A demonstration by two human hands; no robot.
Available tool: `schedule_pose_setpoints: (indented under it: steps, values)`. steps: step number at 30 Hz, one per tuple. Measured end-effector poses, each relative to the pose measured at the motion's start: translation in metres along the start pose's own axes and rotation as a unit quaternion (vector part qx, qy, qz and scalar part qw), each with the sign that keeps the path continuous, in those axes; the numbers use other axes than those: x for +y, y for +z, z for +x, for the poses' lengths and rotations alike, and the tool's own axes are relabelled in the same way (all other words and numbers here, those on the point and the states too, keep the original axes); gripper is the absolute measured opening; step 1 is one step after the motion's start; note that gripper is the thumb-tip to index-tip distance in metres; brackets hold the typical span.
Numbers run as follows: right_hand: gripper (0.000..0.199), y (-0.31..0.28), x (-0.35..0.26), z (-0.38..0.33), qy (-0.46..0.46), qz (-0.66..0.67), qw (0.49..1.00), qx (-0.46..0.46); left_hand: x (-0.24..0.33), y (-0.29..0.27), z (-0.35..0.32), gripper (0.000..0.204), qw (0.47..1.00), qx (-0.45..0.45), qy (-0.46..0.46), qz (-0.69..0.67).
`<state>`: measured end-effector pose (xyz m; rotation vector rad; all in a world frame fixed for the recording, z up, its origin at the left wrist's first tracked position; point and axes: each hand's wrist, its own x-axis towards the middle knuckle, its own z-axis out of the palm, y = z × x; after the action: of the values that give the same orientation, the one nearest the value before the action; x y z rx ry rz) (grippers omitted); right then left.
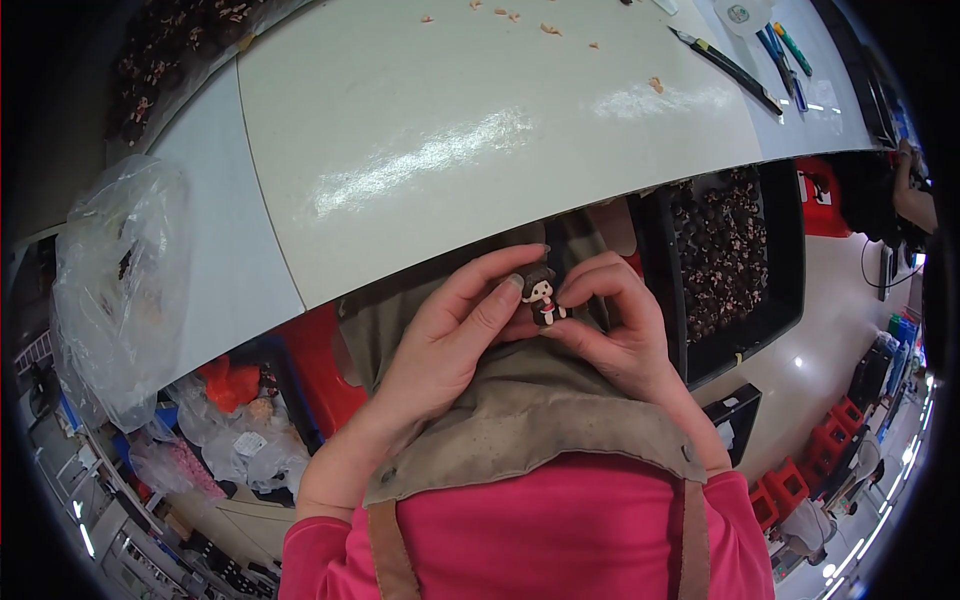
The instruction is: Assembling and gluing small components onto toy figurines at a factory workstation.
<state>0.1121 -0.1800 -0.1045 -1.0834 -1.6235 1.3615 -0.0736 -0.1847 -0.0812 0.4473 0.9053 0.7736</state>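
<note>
Both my hands hold one small toy figurine [541, 293] over my lap, just off the table's near edge. It has dark brown hair, a pale face and a dark body with a touch of red at the front. My left hand [455, 325] grips it from the left, thumb against its head. From the right, the thumb and fingertips of my right hand [622, 318] pinch its lower side. Part of the figurine's back and top is hidden by my fingers.
The pale table [420, 130] bears a craft knife [728, 68], pens [783, 60] and orange scraps [550, 30]. A black crate [745, 350] of dark figurines stands at right. More dark pieces [180, 50] lie far left, above a clear plastic bag [130, 290].
</note>
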Motion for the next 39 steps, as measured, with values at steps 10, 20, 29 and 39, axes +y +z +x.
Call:
schedule_pose_setpoints:
  steps: [10,20,29,39]
  values:
    - [0.030,0.000,0.003,0.002,-0.007,0.017,1.000,-0.001,-0.001,-0.002,0.002,0.034,1.000,0.008,-0.012,-0.005]
    - [0.024,0.000,0.008,0.000,0.046,0.123,0.991,0.006,0.001,-0.003,0.006,0.033,1.000,0.014,-0.012,0.007]
    - [0.027,-0.005,0.004,0.005,-0.017,0.009,1.000,-0.025,-0.001,-0.005,0.006,0.032,1.000,0.020,-0.016,0.011]
    - [0.028,0.001,0.011,-0.001,0.032,0.149,0.988,0.030,0.003,-0.001,0.004,0.033,0.999,0.025,-0.040,-0.021]
